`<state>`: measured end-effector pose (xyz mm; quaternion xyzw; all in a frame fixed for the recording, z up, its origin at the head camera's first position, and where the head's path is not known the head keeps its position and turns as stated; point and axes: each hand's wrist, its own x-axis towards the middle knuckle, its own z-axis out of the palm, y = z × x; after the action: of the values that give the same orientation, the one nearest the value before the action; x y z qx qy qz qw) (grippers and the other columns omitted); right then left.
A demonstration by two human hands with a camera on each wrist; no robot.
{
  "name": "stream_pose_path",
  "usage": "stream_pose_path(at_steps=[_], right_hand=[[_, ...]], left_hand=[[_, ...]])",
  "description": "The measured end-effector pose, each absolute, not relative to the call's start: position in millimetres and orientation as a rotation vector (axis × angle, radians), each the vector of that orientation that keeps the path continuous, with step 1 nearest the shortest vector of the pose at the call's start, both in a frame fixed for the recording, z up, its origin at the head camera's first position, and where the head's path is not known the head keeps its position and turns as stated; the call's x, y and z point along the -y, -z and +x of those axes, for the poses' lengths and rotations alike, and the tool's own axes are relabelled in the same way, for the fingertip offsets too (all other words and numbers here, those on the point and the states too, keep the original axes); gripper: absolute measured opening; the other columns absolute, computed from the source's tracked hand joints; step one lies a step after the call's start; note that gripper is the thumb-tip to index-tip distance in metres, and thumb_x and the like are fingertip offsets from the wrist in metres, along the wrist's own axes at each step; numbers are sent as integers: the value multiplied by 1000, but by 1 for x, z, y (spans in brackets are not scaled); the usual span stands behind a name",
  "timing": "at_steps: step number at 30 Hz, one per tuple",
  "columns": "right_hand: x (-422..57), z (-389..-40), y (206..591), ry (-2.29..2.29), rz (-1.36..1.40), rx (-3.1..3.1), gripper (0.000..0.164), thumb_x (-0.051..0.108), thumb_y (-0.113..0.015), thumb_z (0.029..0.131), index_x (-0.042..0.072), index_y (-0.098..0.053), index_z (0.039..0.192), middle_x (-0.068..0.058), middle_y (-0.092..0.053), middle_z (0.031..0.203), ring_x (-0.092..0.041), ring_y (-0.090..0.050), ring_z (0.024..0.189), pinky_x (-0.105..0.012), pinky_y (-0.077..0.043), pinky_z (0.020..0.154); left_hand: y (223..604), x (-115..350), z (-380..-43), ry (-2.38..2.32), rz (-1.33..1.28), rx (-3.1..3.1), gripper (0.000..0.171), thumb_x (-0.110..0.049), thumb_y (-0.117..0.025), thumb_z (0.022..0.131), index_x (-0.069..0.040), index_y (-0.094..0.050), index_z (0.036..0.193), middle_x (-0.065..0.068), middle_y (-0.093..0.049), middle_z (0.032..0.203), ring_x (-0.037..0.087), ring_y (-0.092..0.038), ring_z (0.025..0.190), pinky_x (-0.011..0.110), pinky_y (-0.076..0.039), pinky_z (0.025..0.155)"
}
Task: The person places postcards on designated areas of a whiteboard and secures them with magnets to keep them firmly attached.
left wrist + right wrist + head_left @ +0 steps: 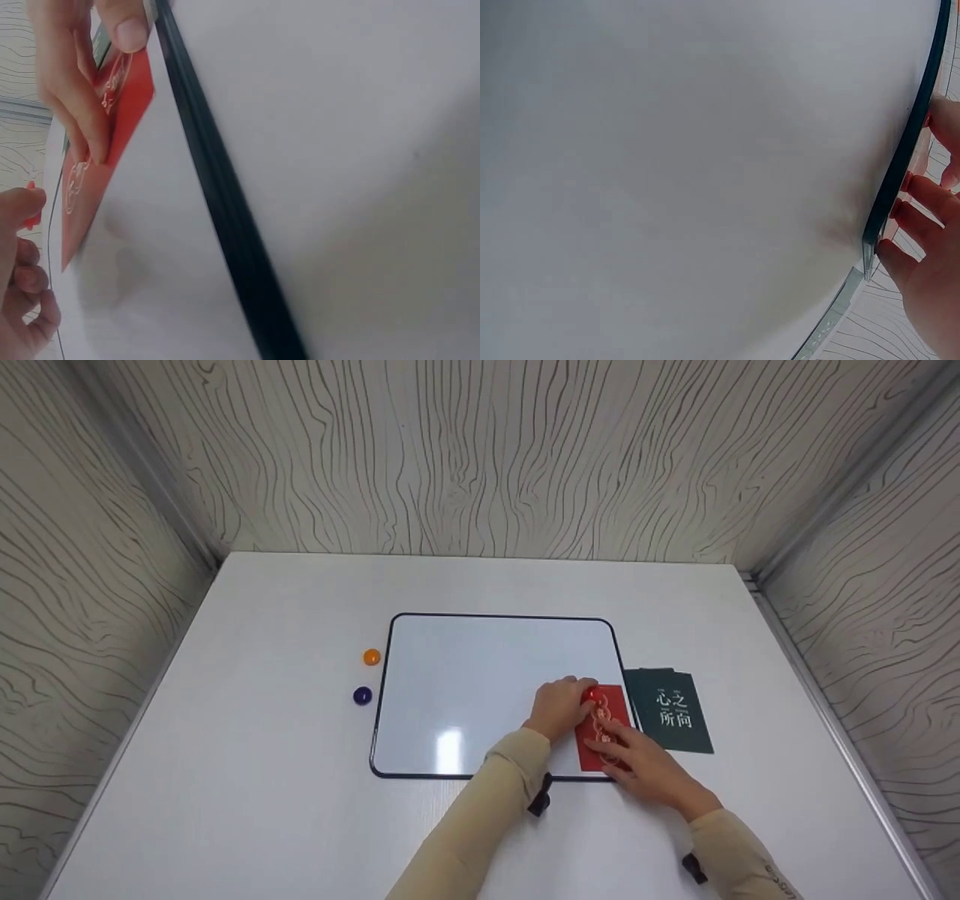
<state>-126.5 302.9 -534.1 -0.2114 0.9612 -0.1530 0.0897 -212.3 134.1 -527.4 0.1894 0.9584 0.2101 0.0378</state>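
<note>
A red envelope (616,702) with gold designs lies at the lower right of a black-edged whiteboard (465,682). My left hand (557,706) pinches a small red round magnet (592,693) at the envelope's upper left part. In the left wrist view, the red magnet (31,219) shows between thumb and finger, and a gap appears between it and the envelope (133,112). Spread fingers of my right hand (646,763) rest on the envelope's lower part. From the right wrist, the right hand (934,232) shows at the board's edge, with the envelope mostly hidden.
Dark green cards (686,731) with white characters lie just right of the whiteboard, one mostly covered by the other. An orange magnet (372,657) and a purple magnet (362,695) sit on the white table (262,720) to the board's left. Patterned walls (480,457) enclose the table.
</note>
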Motion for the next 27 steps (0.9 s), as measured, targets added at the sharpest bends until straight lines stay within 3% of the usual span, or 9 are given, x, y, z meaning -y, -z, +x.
stream_pose_path(at_steps=[27], right_hand=[[-302,-128,533,450,-597,-2834,50,28,-64,91,31,-51,139,-10,-40,152,-39,-39,139,-55,-46,106]], left_hand=[[536,-143,-218,-421,589,-3009,36,-40,-58,95,-32,-60,130,-7,-72,109,8,-69,94,23,-56,88]])
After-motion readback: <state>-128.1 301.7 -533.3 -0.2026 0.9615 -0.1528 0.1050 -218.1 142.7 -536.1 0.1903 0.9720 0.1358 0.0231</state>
